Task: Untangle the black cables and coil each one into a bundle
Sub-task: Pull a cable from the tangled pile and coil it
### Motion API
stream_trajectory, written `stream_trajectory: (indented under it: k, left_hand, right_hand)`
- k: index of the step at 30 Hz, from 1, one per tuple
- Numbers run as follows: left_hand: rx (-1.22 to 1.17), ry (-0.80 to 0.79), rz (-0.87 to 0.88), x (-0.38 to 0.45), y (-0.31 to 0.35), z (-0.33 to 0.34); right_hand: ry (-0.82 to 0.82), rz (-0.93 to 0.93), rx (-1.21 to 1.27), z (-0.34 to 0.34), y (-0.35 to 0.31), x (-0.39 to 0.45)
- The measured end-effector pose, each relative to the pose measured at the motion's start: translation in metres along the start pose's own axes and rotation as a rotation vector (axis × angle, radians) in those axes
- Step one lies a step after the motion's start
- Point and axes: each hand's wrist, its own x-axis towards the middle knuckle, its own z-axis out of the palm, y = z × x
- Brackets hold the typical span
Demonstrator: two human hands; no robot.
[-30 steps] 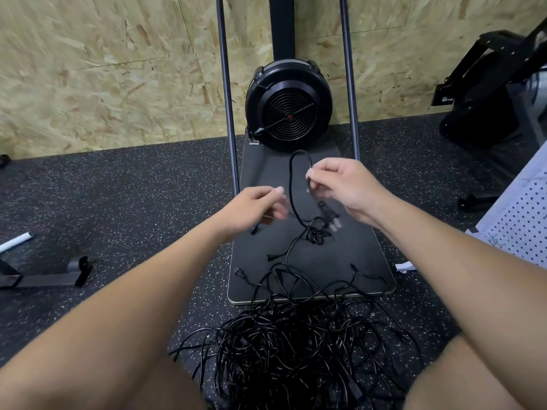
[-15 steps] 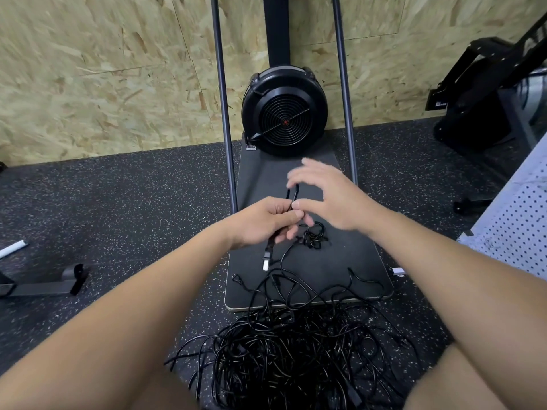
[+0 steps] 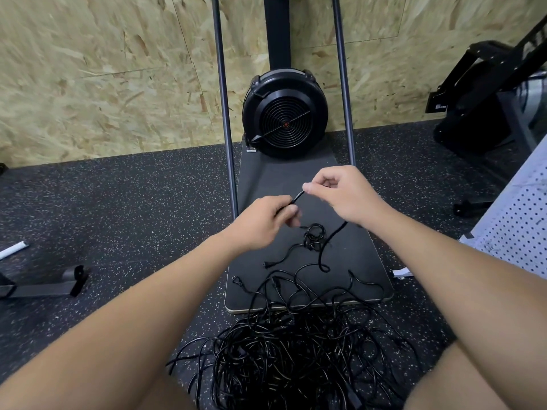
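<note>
Black cable (image 3: 297,198) runs taut between the two hands above the dark platform (image 3: 349,261) of a piece of gym equipment. The left hand (image 3: 266,221) has its fingers curled round one part of it, and the right hand (image 3: 344,192) pinches the next part between thumb and forefinger, just beside the left and a little higher. From under the right hand the same cable drops to the platform, passing a small knotted clump of cable (image 3: 314,236) that lies on the mat below the hands. A loose plug end (image 3: 268,264) trails from that clump toward the near edge. Nearer the person, a large tangled heap of black cables (image 3: 296,356) spreads over the speckled rubber floor (image 3: 118,202) and spills onto the platform's near edge. At the far end of the platform stands a round black fan housing (image 3: 284,113) between two upright metal poles, against a chipboard wall (image 3: 103,69).
</note>
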Motion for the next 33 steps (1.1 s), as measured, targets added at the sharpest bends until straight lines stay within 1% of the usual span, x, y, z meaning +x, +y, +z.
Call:
stream_trajectory:
  k: [1,3,6,8,10,12,14,15,18,20,22,23,24,25,26,29,31,33]
  left_hand:
    - [-0.158,-0.01,-0.009,0.0,0.003,0.002]
    - [-0.38,0.04,-0.069,0.002,0.009,0.001]
    - [-0.653,0.165,-0.174,0.005,0.012,-0.005]
    - [-0.837,0.195,-0.204,0.006,0.014,-0.012]
    - [-0.936,0.193,-0.225,0.005,0.02,-0.016]
    - [-0.981,0.194,-0.24,0.005,0.026,-0.018]
    - [-1.029,0.183,-0.242,0.005,0.031,-0.018]
    - [-1.053,0.177,-0.24,0.005,0.032,-0.018]
    - [-1.096,0.189,-0.215,0.004,0.031,-0.015]
    - [-1.115,0.226,-0.223,0.005,0.027,-0.013]
    - [-1.094,0.274,-0.247,0.007,0.02,-0.014]
    - [-1.079,0.297,-0.26,0.007,0.017,-0.015]
    - [-1.068,0.314,-0.267,0.007,0.014,-0.016]
    - [-1.06,0.323,-0.273,0.007,0.012,-0.017]
    - [-1.058,0.32,-0.275,0.006,0.012,-0.016]
    - [-1.007,0.273,-0.255,0.005,0.009,-0.012]
    - [-0.899,0.215,-0.243,0.004,0.007,-0.008]
    - [-0.723,0.147,-0.247,0.004,0.008,-0.005]
  right_hand:
    - [0.032,0.026,0.018,-0.001,0.0,0.0]
    - [0.058,0.102,0.067,-0.002,0.002,-0.002]
    - [-0.024,0.231,0.143,-0.003,0.013,-0.006]
    - [-0.08,0.296,0.257,-0.002,0.022,-0.006]
    - [-0.058,0.36,0.398,0.0,0.027,-0.004]
    - [0.011,0.423,0.469,0.002,0.03,0.0]
    - [0.051,0.455,0.393,0.005,0.03,0.002]
    - [0.047,0.451,0.294,0.007,0.03,0.002]
    - [-0.061,0.343,-0.14,0.018,0.024,-0.001]
    - [-0.214,0.239,-0.31,0.027,0.013,-0.007]
    - [-0.45,0.118,-0.347,0.034,0.004,-0.014]
    - [-0.564,0.092,-0.338,0.036,-0.001,-0.018]
    - [-0.64,0.075,-0.323,0.037,-0.005,-0.022]
    - [-0.666,0.061,-0.321,0.038,-0.01,-0.024]
    - [-0.647,0.031,-0.328,0.037,-0.013,-0.025]
    - [-0.517,-0.076,-0.428,0.032,-0.023,-0.021]
    - [-0.416,-0.12,-0.482,0.028,-0.026,-0.017]
    - [-0.245,-0.148,-0.537,0.023,-0.025,-0.014]
